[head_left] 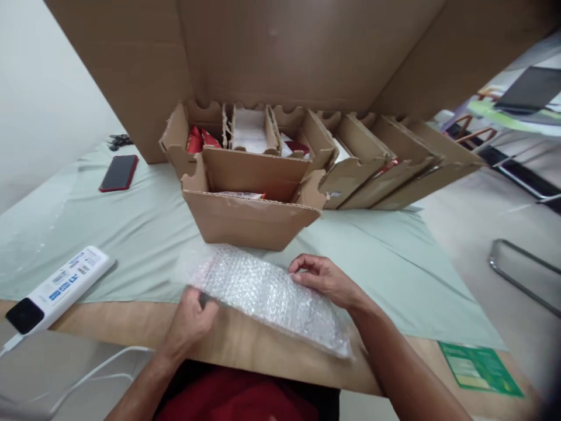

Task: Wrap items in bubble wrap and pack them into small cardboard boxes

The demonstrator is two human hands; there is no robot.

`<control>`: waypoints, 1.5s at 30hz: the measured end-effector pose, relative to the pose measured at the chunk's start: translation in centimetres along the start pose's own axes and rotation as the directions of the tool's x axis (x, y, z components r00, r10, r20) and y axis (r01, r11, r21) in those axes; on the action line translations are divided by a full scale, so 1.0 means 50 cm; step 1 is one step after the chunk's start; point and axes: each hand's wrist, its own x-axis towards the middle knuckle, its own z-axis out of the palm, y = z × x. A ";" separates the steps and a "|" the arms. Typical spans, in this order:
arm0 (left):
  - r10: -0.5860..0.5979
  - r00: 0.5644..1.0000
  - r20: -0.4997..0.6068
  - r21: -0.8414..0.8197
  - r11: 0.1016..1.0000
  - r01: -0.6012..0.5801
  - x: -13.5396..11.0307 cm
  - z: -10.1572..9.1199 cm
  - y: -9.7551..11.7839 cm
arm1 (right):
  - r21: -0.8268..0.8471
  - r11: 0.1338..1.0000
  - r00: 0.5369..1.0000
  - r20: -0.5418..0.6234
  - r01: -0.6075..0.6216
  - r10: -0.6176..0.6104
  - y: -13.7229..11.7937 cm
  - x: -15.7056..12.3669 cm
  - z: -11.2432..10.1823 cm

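Note:
A long piece of bubble wrap (pixel 272 292) lies slantwise over the table's front edge, its near right corner reaching onto the bare wood. Something faintly pinkish shows through at its left end, too blurred to name. My left hand (pixel 193 321) grips the lower left edge with curled fingers. At the upper edge, right of the middle, my right hand (pixel 322 279) pinches the plastic between thumb and fingers. Just behind the wrap stands an open cardboard bin (pixel 254 219) with a light-coloured packet (pixel 243 195) inside.
Several cardboard bins (pixel 359 181) stand in a row behind, holding red and white packets, under a large cardboard shield (pixel 280 52). A phone (pixel 119 173) and a white power bank (pixel 65 286) with a cable lie left on the green cloth (pixel 144 234). A green card (pixel 480 368) lies front right.

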 end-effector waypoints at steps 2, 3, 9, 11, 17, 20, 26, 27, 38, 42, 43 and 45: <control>-0.080 0.996 0.044 -0.296 0.951 0.089 -0.002 -0.009 0.027 | -0.027 1.000 1.000 -0.025 0.014 -0.015 0.007 0.000 -0.030; -0.129 0.989 0.078 -0.468 0.871 0.151 -0.001 -0.011 0.039 | -0.040 0.999 0.999 -0.040 0.026 -0.028 0.010 0.001 -0.042; -0.398 0.898 0.188 -0.494 0.752 0.437 0.011 0.009 0.056 | -0.218 0.966 0.985 -0.078 0.137 -0.157 0.033 0.000 -0.077; -0.427 0.887 0.174 -0.366 0.808 0.461 0.014 0.021 0.050 | -0.355 0.917 0.956 -0.154 0.183 -0.251 0.037 -0.005 -0.080; -0.357 0.926 0.120 -0.184 0.909 0.374 0.012 0.038 0.057 | -0.600 0.695 0.703 -0.288 0.396 -0.650 0.029 -0.033 -0.066; -0.285 0.954 0.096 -0.106 0.950 0.294 0.008 0.035 0.068 | -0.631 0.601 0.659 -0.182 0.491 -0.730 0.022 -0.050 -0.038; -0.193 0.974 0.122 -0.120 0.971 0.208 -0.010 0.058 0.113 | -0.609 0.529 0.760 0.203 0.592 -0.618 0.022 -0.067 0.046; -0.188 0.970 0.155 -0.149 0.966 0.211 -0.014 0.068 0.123 | -0.607 0.538 0.779 0.236 0.585 -0.581 0.025 -0.066 0.059; -0.126 0.962 0.243 -0.147 0.975 0.165 -0.014 0.038 0.109 | -0.441 0.810 0.878 -0.093 0.387 -0.470 0.019 -0.059 0.019; -0.104 0.972 0.213 -0.116 0.984 0.131 -0.015 -0.009 0.069 | -0.291 0.898 0.892 -0.214 0.330 -0.397 0.010 -0.062 0.003; -0.066 0.987 0.149 -0.073 0.994 0.078 -0.016 -0.016 0.067 | -0.278 0.903 0.901 -0.194 0.329 -0.388 0.010 -0.061 0.007; 0.077 0.997 0.007 0.079 0.994 -0.078 -0.018 -0.021 0.070 | -0.290 0.900 0.922 -0.110 0.327 -0.370 0.011 -0.058 0.020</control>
